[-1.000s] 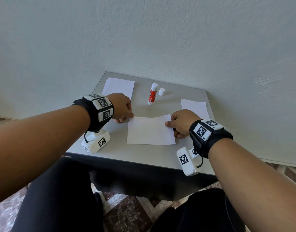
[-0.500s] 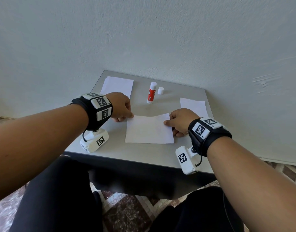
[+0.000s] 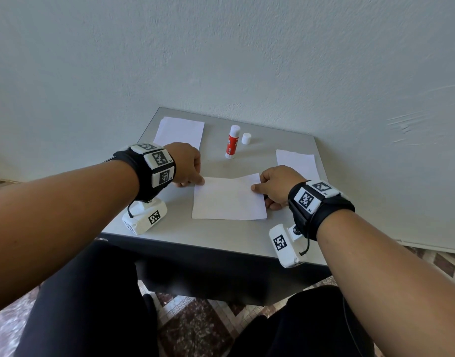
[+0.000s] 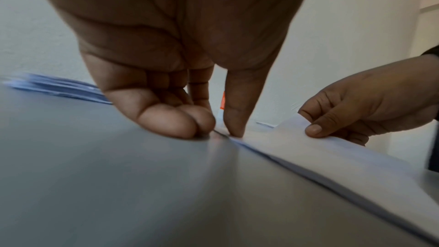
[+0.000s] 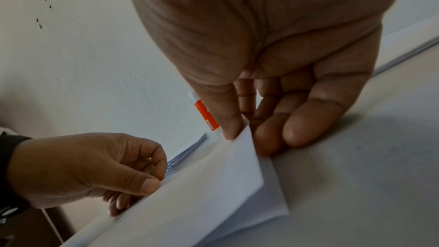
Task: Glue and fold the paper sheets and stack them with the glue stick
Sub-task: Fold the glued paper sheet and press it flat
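At the far left corner of the grey table (image 3: 169,243), a stack of white sheets (image 3: 180,131) lies flat against the wall side.

My left hand (image 3: 186,163) sits just right of that stack. Its fingers are curled under, and the thumb (image 4: 234,112) presses straight down on the near left corner of the folded sheet (image 3: 229,198). In the left wrist view the curled fingers rest on the table beside that corner, while the thumb tip pins the paper edge. The hand holds the sheet down rather than wrapping around it.

The folded sheet lies in the middle of the table, between my two hands, with its upper layer slightly raised toward the right side.

Behind the sheet, the glue stick (image 3: 232,145) stands upright with its red and white body uncapped. Its white cap (image 3: 246,138) stands just beside it on the right, apart from it.

My right hand (image 3: 278,185) is at the right edge of the folded sheet. In the right wrist view the thumb and index finger pinch the far right corner of the upper layer, which is lifted off the lower layer; the remaining fingers rest loosely on the table.

Beyond my right hand, a second white sheet (image 3: 296,162) lies flat near the right edge of the table.
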